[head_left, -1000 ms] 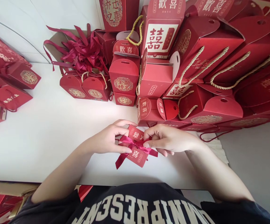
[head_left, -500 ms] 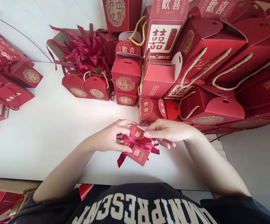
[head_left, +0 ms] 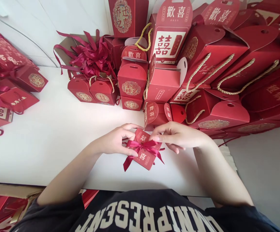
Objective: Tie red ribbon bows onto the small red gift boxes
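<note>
A small red gift box (head_left: 147, 160) with pale Chinese characters on its top flaps stands on the white table in front of me. A magenta ribbon bow (head_left: 147, 147) is tied across its top, its tails hanging over the sides. My left hand (head_left: 117, 140) grips the box from the left, with the thumb beside the bow and the fingers around the far edge. From the right, my right hand (head_left: 178, 137) has its thumb and index finger pinched at the bow's right loop. Its other fingers curl beside the box.
Red gift boxes (head_left: 132, 77) with rope handles are stacked along the back and right. An open carton (head_left: 67, 48) heaped with magenta ribbons (head_left: 91, 58) stands at the back. Ribbon-tied boxes (head_left: 21, 96) sit at the left. The table's front edge is close to my body.
The bow's right loop looks fuller, and its right tail hangs lower. My right hand has shifted slightly at the loop, while the left hand keeps its hold. The view has moved a little.
</note>
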Motion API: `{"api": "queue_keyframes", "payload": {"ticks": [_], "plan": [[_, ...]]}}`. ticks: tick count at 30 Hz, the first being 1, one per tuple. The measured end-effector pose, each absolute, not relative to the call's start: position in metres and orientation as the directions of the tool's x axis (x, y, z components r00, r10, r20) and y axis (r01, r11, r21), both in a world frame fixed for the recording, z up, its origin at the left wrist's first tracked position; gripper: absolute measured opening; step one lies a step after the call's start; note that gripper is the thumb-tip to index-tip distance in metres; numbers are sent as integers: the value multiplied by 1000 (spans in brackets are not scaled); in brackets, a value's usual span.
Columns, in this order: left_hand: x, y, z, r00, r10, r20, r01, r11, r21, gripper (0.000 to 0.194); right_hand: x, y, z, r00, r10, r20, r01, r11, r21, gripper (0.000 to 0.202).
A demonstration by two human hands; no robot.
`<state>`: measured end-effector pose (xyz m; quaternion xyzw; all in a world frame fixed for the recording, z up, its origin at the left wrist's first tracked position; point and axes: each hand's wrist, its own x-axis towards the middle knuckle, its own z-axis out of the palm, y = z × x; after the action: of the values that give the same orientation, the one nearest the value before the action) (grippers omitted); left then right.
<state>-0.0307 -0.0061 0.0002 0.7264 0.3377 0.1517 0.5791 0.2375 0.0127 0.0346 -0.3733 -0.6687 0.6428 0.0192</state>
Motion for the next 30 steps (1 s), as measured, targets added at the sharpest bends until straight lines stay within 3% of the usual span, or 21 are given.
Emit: {"api": "queue_keyframes", "payload": {"ticks": [2, 4, 7, 10, 19, 26, 30], "plan": [[-30, -6, 0, 728, 663, -173, 311, -94, 946, 24, 237, 4, 39, -659, 689, -301, 391, -28, -920, 42], [-30, -6, 0, 728, 664, -171, 314, -101, 944, 28, 231, -7, 39, -576, 810, -110, 389, 153, -908, 34], [-30, -6, 1, 713, 679, -175, 340, -116, 933, 33, 214, -22, 30, -590, 799, 118, 471, 459, -754, 19], [-31, -7, 2, 695, 691, -200, 385, -122, 915, 36, 198, -31, 15, -632, 744, 216, 476, 592, -650, 11], [-30, -2, -2, 726, 660, -193, 348, -110, 931, 43, 198, -29, -3, -627, 750, 210, 449, 568, -689, 6], [-28, 7, -16, 770, 623, -139, 216, -49, 975, 51, 197, -29, -9, -611, 760, 221, 460, 568, -683, 7], [-27, 6, -13, 784, 608, -122, 184, -41, 982, 46, 207, -29, 0, -593, 777, 211, 399, 511, -761, 14]]}}
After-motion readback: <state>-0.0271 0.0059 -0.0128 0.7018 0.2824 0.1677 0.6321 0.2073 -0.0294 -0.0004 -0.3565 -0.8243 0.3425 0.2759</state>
